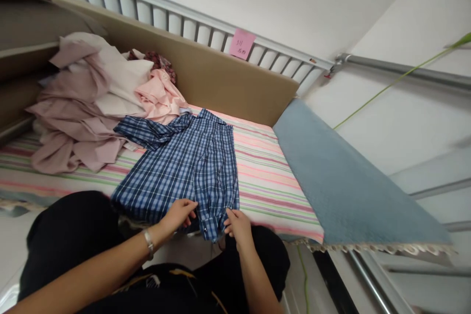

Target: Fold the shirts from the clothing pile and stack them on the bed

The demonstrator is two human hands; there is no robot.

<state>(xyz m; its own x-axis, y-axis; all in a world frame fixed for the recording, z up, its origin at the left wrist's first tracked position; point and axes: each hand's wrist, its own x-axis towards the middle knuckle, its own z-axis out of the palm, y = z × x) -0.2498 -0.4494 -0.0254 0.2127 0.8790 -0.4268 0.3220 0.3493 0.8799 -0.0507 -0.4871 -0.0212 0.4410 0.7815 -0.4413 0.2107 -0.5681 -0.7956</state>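
At far left, a rumpled heap of pale pink and white cloth garments (pixel 81 103) lies beside the left sleeve of the blue plaid cloth shirt (pixel 165 171); a tug could catch sleeve and heap together. The shirt lies mid-scene, its hem at the bed's near edge, where overhanging weight might drag it down. The left hand (pixel 182 213) and right hand (pixel 237 225) narrowly pinch opposite edges of the right sleeve near its cuff (pixel 208 229); uneven pulling could crease it. Rightward, the striped, multicoloured cloth sheet (pixel 268 181) might ruck up.

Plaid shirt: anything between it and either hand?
Nothing visible. Left hand and right hand are at either side of the plaid shirt's sleeve, near the cuff; the clothes pile lies beyond, off to the left.
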